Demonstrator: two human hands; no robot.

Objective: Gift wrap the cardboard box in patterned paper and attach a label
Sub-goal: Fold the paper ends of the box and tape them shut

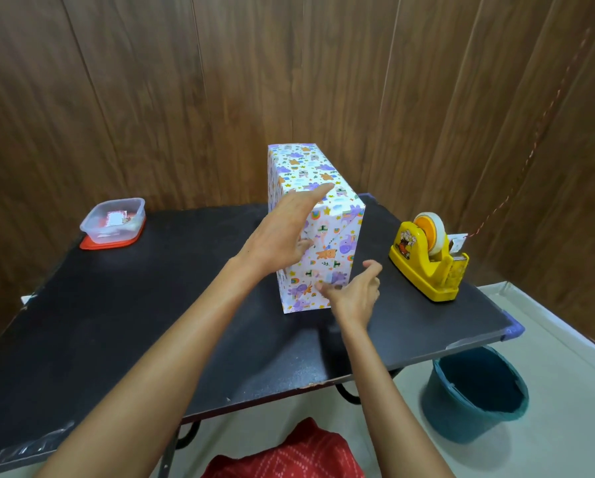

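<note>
Flat left hand (282, 232) covers part of the box (310, 164); relaxed right hand (355, 295) touches its front.

A black surface (151, 322) stands before a wood-panelled wall (185, 98). Near its far left corner, a clear plastic container (114, 219) sits on a red lid (95, 244). A yellow tape dispenser (427, 263) stands by the right edge. A blue guard (513, 329) caps the near right corner. Below that corner, a teal bucket (475, 395) rests on the floor.
</note>
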